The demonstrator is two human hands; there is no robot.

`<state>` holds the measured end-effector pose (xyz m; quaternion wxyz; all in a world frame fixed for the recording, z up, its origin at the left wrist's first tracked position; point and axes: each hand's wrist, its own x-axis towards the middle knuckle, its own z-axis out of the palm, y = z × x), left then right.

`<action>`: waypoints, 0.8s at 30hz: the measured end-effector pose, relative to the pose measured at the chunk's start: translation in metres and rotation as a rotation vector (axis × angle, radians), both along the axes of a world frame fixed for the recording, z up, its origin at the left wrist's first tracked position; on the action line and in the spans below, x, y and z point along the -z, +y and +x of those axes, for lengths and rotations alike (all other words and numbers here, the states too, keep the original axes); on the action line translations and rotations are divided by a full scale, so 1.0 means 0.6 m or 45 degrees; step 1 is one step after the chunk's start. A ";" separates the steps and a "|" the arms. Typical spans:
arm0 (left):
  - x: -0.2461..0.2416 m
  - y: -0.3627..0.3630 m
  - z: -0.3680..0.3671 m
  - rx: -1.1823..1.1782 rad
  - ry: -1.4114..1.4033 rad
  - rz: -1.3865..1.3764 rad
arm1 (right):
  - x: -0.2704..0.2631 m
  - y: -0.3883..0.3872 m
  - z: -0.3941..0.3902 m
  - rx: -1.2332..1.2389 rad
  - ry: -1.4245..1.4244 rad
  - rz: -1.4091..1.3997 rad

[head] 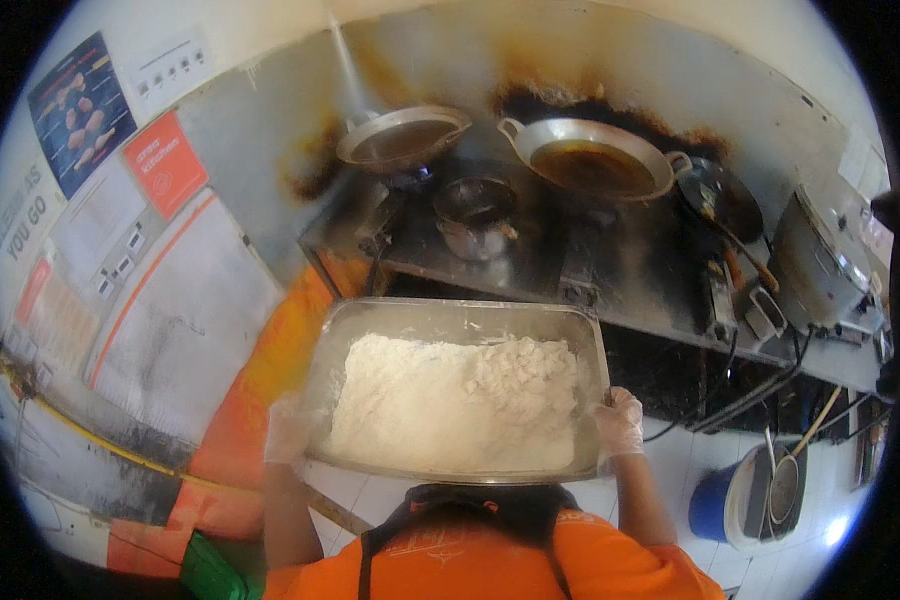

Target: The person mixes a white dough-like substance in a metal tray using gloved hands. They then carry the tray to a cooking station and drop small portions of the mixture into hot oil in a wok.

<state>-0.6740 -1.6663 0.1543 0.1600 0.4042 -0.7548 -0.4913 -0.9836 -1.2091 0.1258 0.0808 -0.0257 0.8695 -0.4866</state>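
Note:
A rectangular metal pan [461, 312] spans the space in front of my orange shirt. Pale flour [405, 405] fills much of it, with lumpy flour-coated pieces [529, 367] heaped in its far right part. My left hand [291, 429], in a clear plastic glove, grips the pan's left side. On the opposite side my right hand [619, 421], gloved the same way, holds the rim with its thumb over the edge. Both sets of fingers are partly hidden by the pan. It is held level or nearly so, short of the stove.
Two wide pans of oil, one at left [405, 141] and one at right [596, 166], stand on the stove [525, 262]. A small pot [476, 214] sits between them. A large lidded pot [817, 255] stands right. Hoses [765, 397] hang below; a blue bucket [720, 495] stands on the floor.

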 end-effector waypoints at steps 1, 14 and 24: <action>-0.013 0.003 -0.040 -0.028 0.087 0.009 | -0.004 -0.015 -0.032 -0.014 0.047 -0.013; 0.197 -0.286 -0.348 0.296 -0.098 -0.565 | 0.159 -0.208 -0.310 0.069 0.026 0.000; 0.178 -0.483 -0.523 0.648 -0.138 -1.155 | 0.137 -0.372 -0.364 0.261 -0.054 -0.135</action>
